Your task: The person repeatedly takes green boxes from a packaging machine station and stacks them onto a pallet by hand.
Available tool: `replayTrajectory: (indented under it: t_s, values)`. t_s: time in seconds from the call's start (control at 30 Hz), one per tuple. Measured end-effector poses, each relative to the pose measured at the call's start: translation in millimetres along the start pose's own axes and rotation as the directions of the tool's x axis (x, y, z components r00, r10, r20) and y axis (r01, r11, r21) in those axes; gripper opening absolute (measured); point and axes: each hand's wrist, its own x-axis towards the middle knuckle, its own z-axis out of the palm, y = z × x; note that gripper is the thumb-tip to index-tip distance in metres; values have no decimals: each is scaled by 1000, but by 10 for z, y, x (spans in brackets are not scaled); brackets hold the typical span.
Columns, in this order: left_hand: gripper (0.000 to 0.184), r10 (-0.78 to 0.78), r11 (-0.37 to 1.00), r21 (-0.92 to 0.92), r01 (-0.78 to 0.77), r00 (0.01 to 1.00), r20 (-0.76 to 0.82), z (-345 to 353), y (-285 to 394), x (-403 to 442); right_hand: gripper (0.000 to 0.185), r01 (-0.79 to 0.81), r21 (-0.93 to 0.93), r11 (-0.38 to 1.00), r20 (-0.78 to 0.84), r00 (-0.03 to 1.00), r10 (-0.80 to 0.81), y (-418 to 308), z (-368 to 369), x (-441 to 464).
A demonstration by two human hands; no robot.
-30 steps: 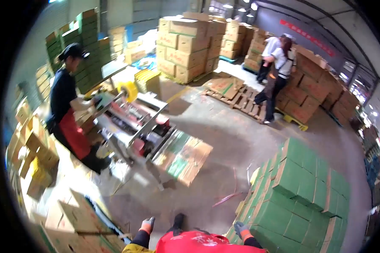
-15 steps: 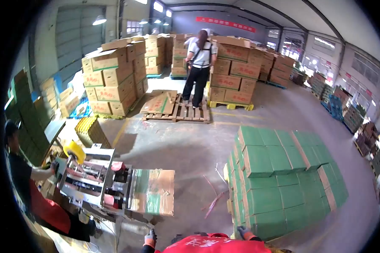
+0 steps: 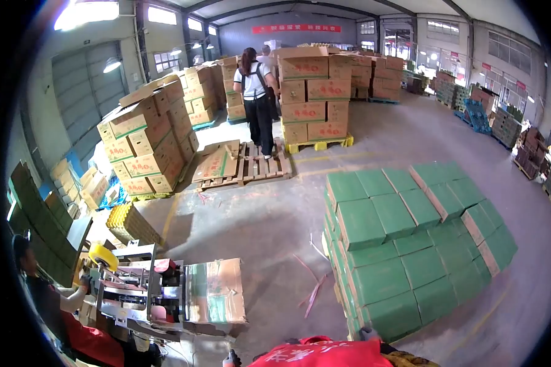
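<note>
Between a machine point(image 3: 128, 286) and green boxes point(image 3: 392, 263)

Looks down over a bare floor point(image 3: 257, 214), with the gloved left hand point(image 3: 231, 359) at the lower edge, below a green-marked carton point(image 3: 214, 290) at the machine's end, and the right hand point(image 3: 368, 333) just beside the green boxes, touching or not, impossible to tell. Takes in a co-worker point(image 3: 46, 306) at the machine, far left. Farther off, shows another person point(image 3: 256, 92) at a wooden pallet point(image 3: 251, 170), near brown cartons point(image 3: 315, 92) stacked on a yellow pallet point(image 3: 318, 145).

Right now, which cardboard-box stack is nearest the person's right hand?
The broad green stack beside the gray-gloved right hand; the tall brown stacks stand farther back.
</note>
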Motion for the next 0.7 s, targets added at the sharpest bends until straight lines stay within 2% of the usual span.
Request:
replayTrajectory:
  t_s: [0.07,0.1,0.2,0.3,0.4,0.5,0.6,0.63,0.7]
  values:
    - [45,-14,1000,-10,14,1000,-7,67,-77,-62,33,46,30,999,27,999,-47,512,97,577]
    - [45,-21,1000,-17,21,1000,-11,122,-105,-95,15,175,38,984,41,983,-177,401,40,609]
    - [45,-26,999,-23,25,1000,-10,192,-282,-176,16,240,67,969,-128,965,-230,-77,-100,536]
    - [45,-38,999,-38,37,999,-10,294,-357,-296,17,268,50,962,-215,944,-251,445,39,1231]
    - [45,-42,998,-56,41,999,-15,330,-440,-376,19,223,56,973,-191,959,-208,178,-88,1106]
    - [45,-53,995,-84,51,998,-23,304,-513,-416,19,188,-48,981,-226,955,-194,227,-49,1141]
    - [45,-55,991,-119,52,998,-25,231,-573,-433,21,143,191,971,-57,989,-135,-256,-127,694]
    - [45,-50,990,-134,47,999,-22,172,-597,-451,20,186,156,970,-26,983,-184,-189,-51,741]
    - [45,-38,980,-193,40,999,15,-57,-692,-441,19,124,192,974,-6,992,-125,-580,-56,418]
